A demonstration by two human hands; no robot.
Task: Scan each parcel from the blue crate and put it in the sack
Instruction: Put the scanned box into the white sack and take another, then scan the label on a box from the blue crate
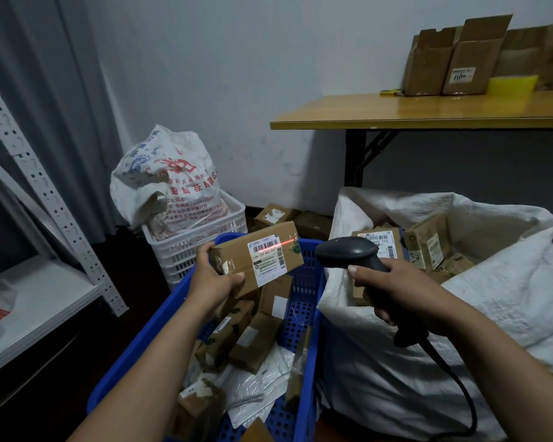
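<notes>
My left hand (212,275) grips a brown cardboard parcel (237,250) by its left end and holds it above the blue crate (147,339). A red scan line crosses the white label on the parcel. My right hand (396,288) holds a black barcode scanner (348,252) by its handle, with the scanner's head aimed at that label. The crate holds several more brown boxes and white mailer bags. To the right stands the open white sack (508,291) with several labelled boxes inside.
A white crate (201,247) with a printed bag in it stands behind the blue crate. Loose boxes (273,215) lie on the floor by the wall. A wooden table (428,113) with cartons is at the upper right, a white metal shelf (29,301) at the left.
</notes>
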